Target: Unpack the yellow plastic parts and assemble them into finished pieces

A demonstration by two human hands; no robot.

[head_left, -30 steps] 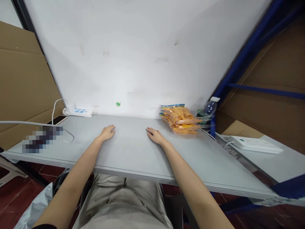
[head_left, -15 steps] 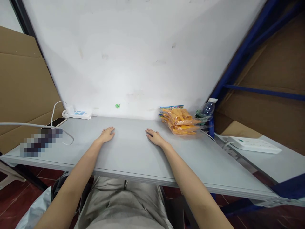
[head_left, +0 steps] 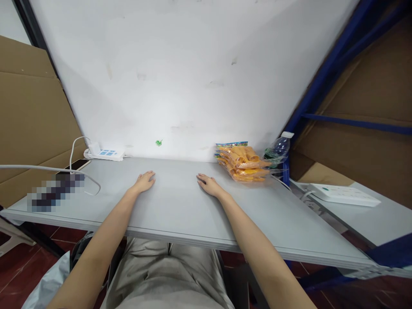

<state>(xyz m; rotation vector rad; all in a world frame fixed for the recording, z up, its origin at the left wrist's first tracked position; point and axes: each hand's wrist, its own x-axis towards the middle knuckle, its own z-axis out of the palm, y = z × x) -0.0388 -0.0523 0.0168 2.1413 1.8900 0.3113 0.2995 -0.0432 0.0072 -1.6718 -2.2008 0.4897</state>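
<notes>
My left hand lies palm down on the grey table, fingers stretched out and nothing held. Opposite it, my right hand also rests on the tabletop, empty, with its fingers extended inward and the thumb apart. A stack of clear plastic bags with orange contents sits to the right of my right hand, close to the wall and not touched by it. What exactly the bags contain cannot be made out.
At the back left are a white power strip and a phone, with a white cable looping over the table. A plastic bottle leans behind the bags. Another power strip lies on the right surface. Cardboard stands left.
</notes>
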